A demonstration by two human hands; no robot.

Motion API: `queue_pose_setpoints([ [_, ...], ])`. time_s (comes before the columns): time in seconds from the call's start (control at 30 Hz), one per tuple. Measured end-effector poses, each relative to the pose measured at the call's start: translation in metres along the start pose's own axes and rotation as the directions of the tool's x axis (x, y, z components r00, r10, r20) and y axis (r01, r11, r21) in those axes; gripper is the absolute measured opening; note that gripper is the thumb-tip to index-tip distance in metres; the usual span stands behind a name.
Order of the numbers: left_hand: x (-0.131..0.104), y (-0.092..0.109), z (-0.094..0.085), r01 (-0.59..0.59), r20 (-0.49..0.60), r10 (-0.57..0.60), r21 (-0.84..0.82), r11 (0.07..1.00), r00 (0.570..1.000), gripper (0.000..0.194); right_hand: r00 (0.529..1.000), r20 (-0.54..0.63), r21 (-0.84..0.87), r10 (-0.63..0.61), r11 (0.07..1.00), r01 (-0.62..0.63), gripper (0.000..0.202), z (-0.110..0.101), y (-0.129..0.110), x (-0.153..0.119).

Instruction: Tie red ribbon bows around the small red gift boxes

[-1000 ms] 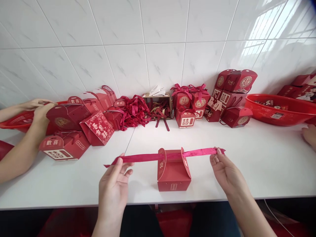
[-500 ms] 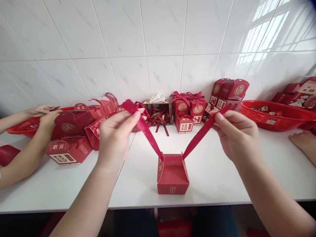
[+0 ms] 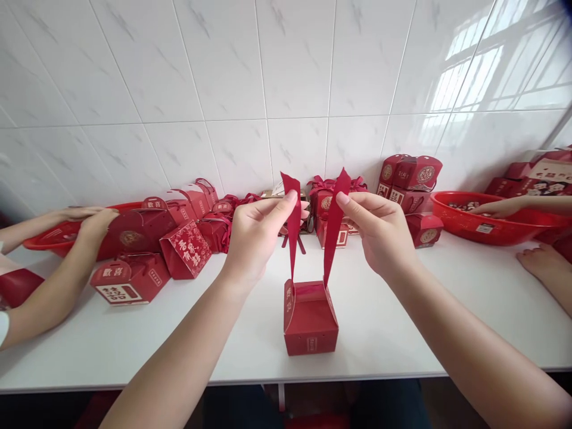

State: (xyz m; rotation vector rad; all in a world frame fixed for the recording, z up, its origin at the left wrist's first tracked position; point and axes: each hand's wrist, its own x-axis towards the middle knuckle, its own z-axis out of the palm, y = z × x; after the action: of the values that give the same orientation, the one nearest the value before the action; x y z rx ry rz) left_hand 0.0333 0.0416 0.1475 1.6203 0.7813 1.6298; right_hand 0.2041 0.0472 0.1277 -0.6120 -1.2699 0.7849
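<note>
A small red gift box (image 3: 311, 322) stands upright near the front edge of the white table. A dark red ribbon (image 3: 331, 244) passes through its top, and both ends rise from the two sides of the box. Pinched between thumb and fingers, one end is held up by my left hand (image 3: 261, 232). My right hand (image 3: 379, 229) pinches the other end at about the same height. Both ribbon lengths run nearly straight up, with short tips sticking out above my thumbs. Neither hand touches the box.
Red boxes (image 3: 129, 280) stand at the left, near another person's arms (image 3: 67, 280). Ribbon-tied boxes (image 3: 320, 196) and stacked boxes (image 3: 413, 179) line the tiled wall (image 3: 295, 71). At the right, another person's hand (image 3: 500, 207) reaches into a red basin (image 3: 482, 225).
My hands have come closer together, bringing the ribbon ends from spread wide to nearly upright. At the right, another person's hand now reaches into the basin.
</note>
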Motion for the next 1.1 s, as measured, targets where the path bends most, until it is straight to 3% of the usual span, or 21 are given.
queue_pose_setpoints([
  [0.13,-0.002,-0.003,-0.003,0.031,-0.001,-0.031,0.034,0.999,1.0,0.019,0.999,-0.031,0.017,0.01,1.0,-0.01,0.01,-0.001,-0.001,-0.001],
  [0.33,-0.004,-0.009,-0.006,0.011,-0.012,-0.011,-0.06,0.998,1.0,0.02,0.996,-0.082,0.039,0.019,0.999,-0.016,0.008,0.0,-0.002,-0.001],
  [0.53,-0.003,-0.005,-0.005,-0.008,0.013,0.01,-0.1,0.995,1.0,0.023,0.998,0.001,0.076,0.058,0.995,-0.058,0.019,0.004,-0.006,-0.003],
  [0.67,-0.001,-0.002,-0.004,-0.004,0.033,0.007,-0.104,0.995,0.999,0.025,1.0,0.001,0.062,0.019,0.998,-0.019,0.02,0.006,-0.011,-0.004],
  [0.9,-0.002,-0.004,-0.006,0.025,0.11,-0.022,-0.032,0.999,0.994,0.024,0.996,0.009,0.102,0.093,0.99,-0.094,0.02,0.005,-0.007,-0.005],
  [1.1,-0.005,0.004,-0.004,0.054,0.27,-0.084,0.115,0.992,0.959,0.03,0.996,0.065,-0.037,0.065,0.997,-0.062,0.013,0.007,-0.003,-0.005],
])
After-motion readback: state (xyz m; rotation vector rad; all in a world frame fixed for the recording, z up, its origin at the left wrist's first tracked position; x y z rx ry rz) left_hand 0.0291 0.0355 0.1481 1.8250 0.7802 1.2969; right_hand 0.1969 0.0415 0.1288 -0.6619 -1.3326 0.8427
